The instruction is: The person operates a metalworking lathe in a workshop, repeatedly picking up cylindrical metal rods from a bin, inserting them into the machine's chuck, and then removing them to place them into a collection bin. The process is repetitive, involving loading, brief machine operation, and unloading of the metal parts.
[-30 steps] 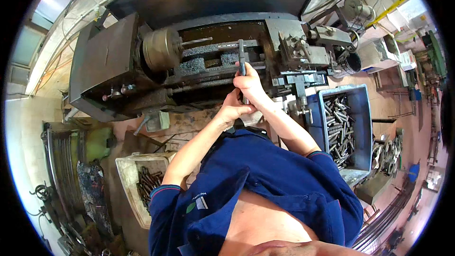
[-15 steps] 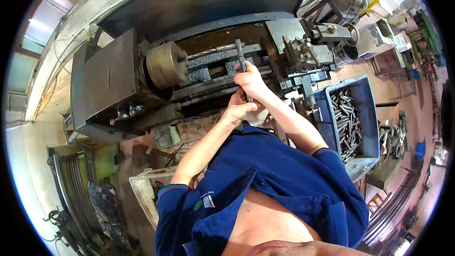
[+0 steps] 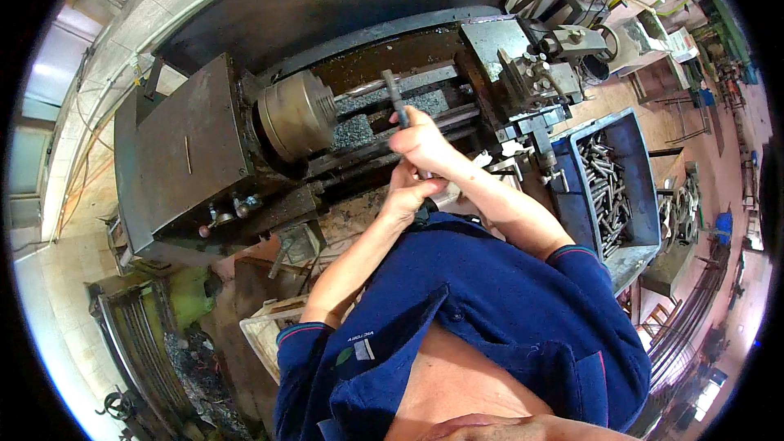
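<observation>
Both of my hands hold a dark steel rod (image 3: pixel 392 91) with a thicker, blunt far end, upright across the front of a lathe. My right hand (image 3: pixel 421 144) wraps round its middle. Below, close to my body, my left hand (image 3: pixel 407 193) closes on the lower end, which the fingers partly hide. Beyond and to the left of the rod sits the lathe chuck (image 3: pixel 296 117), round and brass-grey. Metal chips (image 3: pixel 353 132) lie heaped on the bed behind my hands. The tool post (image 3: pixel 535 73) stands to the right.
At my right, a blue plastic bin (image 3: pixel 643 184) holds many loose metal rods. The headstock (image 3: pixel 181 147) with its levers fills the left. A dark splash guard (image 3: pixel 343 4) rises behind the lathe. Below left stands a pale crate (image 3: pixel 260 335).
The rod's far end has swung slightly left, toward the chuck, and my right hand has shifted left with it. The whole view has turned a little. Both hands keep their grip.
</observation>
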Demonstrator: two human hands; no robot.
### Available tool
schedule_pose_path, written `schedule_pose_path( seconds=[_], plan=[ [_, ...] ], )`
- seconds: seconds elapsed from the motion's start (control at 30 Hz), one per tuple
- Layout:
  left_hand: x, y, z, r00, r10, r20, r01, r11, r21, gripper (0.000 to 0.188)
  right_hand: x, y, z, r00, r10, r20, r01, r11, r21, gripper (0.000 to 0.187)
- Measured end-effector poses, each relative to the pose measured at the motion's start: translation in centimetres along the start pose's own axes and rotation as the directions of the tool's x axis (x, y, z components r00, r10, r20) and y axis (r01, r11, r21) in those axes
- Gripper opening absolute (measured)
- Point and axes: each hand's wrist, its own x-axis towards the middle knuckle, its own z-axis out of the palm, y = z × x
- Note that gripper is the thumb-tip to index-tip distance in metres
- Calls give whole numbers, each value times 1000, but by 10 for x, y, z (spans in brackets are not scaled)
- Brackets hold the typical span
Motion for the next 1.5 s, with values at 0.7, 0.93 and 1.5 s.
schedule_pose_path(
  seconds=[0.7, 0.93, 1.5],
  plan=[
    [-7, 22, 6, 1000, 17, -22, -15, 993, 115, 48, 6, 1, 9, 998, 57, 35, -56, 998, -14, 31],
    [-3, 4, -3, 998, 48, -51, -41, 992, 117, 41, 2, -8, 10, 999, 39, 9, -38, 997, -72, 33],
    [-5, 8, -5, 997, 78, -11, -78, 995, 66, 52, 4, -6, 10, 997, -45, 69, 44, 999, 13, 28]
  ],
)
